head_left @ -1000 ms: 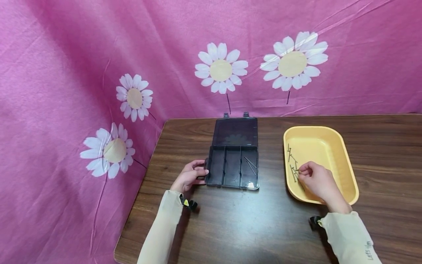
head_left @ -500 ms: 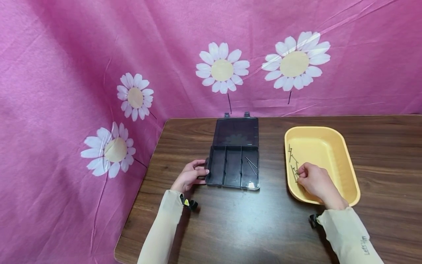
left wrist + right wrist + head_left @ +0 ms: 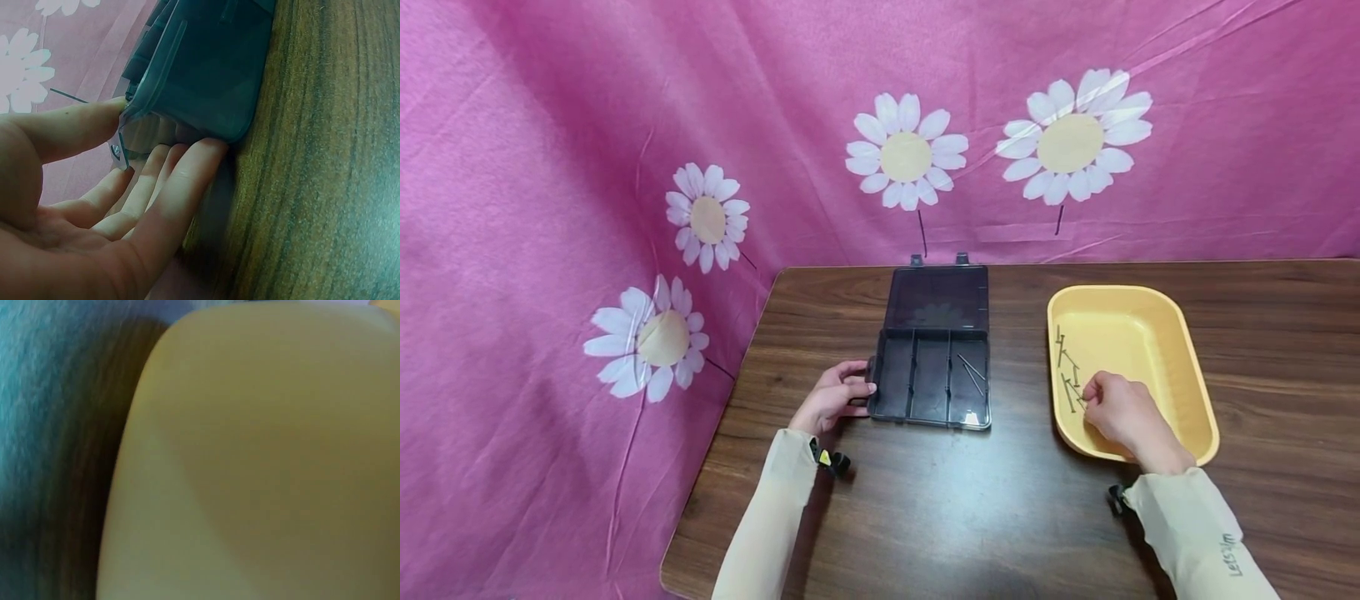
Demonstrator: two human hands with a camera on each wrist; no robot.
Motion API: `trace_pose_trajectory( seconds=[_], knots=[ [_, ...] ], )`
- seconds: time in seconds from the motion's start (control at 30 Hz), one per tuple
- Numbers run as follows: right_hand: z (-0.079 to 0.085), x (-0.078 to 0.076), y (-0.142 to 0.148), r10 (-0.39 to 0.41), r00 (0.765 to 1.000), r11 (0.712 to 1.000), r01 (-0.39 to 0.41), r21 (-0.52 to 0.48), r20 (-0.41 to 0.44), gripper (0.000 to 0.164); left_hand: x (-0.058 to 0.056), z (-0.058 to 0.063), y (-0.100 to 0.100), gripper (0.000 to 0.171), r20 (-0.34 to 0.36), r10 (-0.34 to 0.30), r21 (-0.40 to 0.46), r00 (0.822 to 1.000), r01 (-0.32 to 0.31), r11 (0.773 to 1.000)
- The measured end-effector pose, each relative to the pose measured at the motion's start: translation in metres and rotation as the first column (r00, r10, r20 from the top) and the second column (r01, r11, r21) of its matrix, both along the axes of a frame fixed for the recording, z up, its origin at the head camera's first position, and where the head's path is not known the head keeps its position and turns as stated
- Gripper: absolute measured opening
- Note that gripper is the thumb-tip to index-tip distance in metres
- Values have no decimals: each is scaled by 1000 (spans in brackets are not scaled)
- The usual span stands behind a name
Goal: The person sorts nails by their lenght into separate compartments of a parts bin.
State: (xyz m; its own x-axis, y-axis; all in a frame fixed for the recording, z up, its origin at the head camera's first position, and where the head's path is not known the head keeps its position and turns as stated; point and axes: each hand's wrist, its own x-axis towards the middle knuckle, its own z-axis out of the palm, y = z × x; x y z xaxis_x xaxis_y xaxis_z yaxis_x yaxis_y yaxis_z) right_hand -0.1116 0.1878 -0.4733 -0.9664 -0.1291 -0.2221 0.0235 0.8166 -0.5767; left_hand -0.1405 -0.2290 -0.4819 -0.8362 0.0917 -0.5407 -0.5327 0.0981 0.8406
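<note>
At the centre of the table lies a dark translucent compartment box (image 3: 931, 408), its lid (image 3: 937, 298) folded back. Two thin nails (image 3: 972, 373) rest in its right-hand compartment. My left hand (image 3: 831, 396) grips the box's left side; in the left wrist view, the thumb (image 3: 81, 128) is on the top edge and the fingers (image 3: 181, 181) reach against the side wall. My right hand (image 3: 1123, 412) is inside a yellow tray (image 3: 1183, 350), fingers curled beside several loose nails (image 3: 1070, 392). Its fingertips are hidden, so whether they pinch a nail is unclear.
The wooden table (image 3: 940, 517) ends at the back against a pink cloth (image 3: 790, 100) with printed daisies. In the right wrist view, the tray's outer wall (image 3: 250, 456) fills most of the picture and hides the right hand.
My right hand has shifted a little to the right among the nails, its fingers drawn slightly away from the pile. The left hand and the box have stayed in place.
</note>
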Motion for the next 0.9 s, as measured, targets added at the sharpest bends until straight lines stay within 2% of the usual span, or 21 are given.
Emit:
trace_pose_trajectory(
  seconds=[0.47,0.67,0.77,0.9],
  knots=[
    [8,6,5,-16,1000,998,15,63,9,6,-1,-3,0,54,-2,5,-11,1000,-5,1000],
    [11,7,8,-5,997,992,-5,126,77,6,0,-4,-1,53,3,11,-4,1000,-11,1000],
    [10,7,10,-8,996,991,-5,135,93,10,0,-4,-1,54,2,10,-4,1000,-10,1000],
    [6,9,10,-7,998,991,-2,131,70,17,0,-4,-1,54,5,9,0,1000,-9,1000]
  ],
)
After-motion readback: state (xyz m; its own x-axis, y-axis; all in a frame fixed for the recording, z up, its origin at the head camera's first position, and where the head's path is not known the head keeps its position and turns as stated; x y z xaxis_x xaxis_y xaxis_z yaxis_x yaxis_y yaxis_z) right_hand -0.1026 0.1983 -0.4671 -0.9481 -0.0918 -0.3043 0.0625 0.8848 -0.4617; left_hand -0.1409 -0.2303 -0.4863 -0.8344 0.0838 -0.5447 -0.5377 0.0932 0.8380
